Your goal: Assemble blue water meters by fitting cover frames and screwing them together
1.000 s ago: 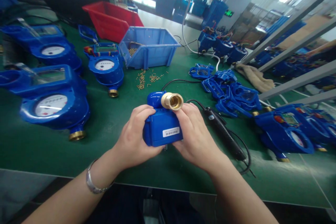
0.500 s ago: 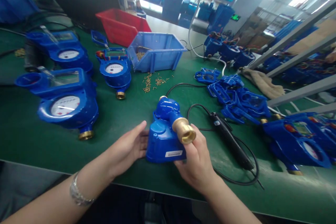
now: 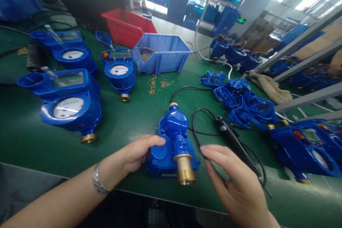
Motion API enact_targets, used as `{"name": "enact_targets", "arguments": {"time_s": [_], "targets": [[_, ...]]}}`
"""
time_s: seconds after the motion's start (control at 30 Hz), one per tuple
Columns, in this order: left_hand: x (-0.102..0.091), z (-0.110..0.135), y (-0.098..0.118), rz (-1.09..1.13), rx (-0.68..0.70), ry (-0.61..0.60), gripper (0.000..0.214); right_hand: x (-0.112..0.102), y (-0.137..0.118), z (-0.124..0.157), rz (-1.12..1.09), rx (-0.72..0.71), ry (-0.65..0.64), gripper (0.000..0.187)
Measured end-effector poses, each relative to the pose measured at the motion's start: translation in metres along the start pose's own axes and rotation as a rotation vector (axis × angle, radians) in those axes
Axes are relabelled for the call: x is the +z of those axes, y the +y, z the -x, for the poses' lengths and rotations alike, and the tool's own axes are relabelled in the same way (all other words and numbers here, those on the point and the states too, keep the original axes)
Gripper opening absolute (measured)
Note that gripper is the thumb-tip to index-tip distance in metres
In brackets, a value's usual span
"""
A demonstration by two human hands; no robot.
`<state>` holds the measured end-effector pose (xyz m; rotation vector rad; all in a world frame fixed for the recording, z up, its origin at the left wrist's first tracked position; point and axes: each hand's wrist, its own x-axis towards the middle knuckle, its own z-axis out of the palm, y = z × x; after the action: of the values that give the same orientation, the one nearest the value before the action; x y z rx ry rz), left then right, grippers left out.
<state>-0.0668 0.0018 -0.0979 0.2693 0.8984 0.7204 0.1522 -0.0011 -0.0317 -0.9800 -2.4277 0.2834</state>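
Released by the right hand (image 3: 235,181), now open, the water meter (image 3: 173,146) lies on the green mat (image 3: 120,121); the left hand (image 3: 136,155) rests against it, shelving far behind.

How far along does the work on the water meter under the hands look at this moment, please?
The blue water meter lies face down on the green mat. The left hand steadies it; the right hand is open beside the black electric screwdriver. Brass screws lie loose, unused.
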Motion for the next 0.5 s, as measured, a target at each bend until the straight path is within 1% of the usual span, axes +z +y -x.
{"name": "enact_targets", "arguments": {"time_s": [0.07, 0.13, 0.2, 0.3, 0.5], "targets": [[0.001, 0.000, -0.001, -0.020, 0.021, -0.044, 0.036, 0.003, 0.006, -0.013, 0.150, -0.122, -0.019, 0.033], [0.001, 0.000, -0.002, -0.052, 0.053, -0.064, 0.040, 0.011, 0.008, -0.026, 0.260, -0.280, -0.103, 0.029], [0.001, 0.001, -0.003, -0.084, 0.070, -0.074, 0.043, 0.018, 0.007, -0.036, 0.311, -0.379, -0.167, 0.023], [0.000, 0.002, -0.004, -0.107, 0.091, -0.085, 0.045, 0.020, 0.002, -0.044, 0.328, -0.442, -0.184, 0.024], [-0.001, 0.002, -0.006, -0.115, 0.144, -0.086, 0.045, 0.017, -0.002, -0.045, 0.352, -0.433, -0.198, 0.027]]}}
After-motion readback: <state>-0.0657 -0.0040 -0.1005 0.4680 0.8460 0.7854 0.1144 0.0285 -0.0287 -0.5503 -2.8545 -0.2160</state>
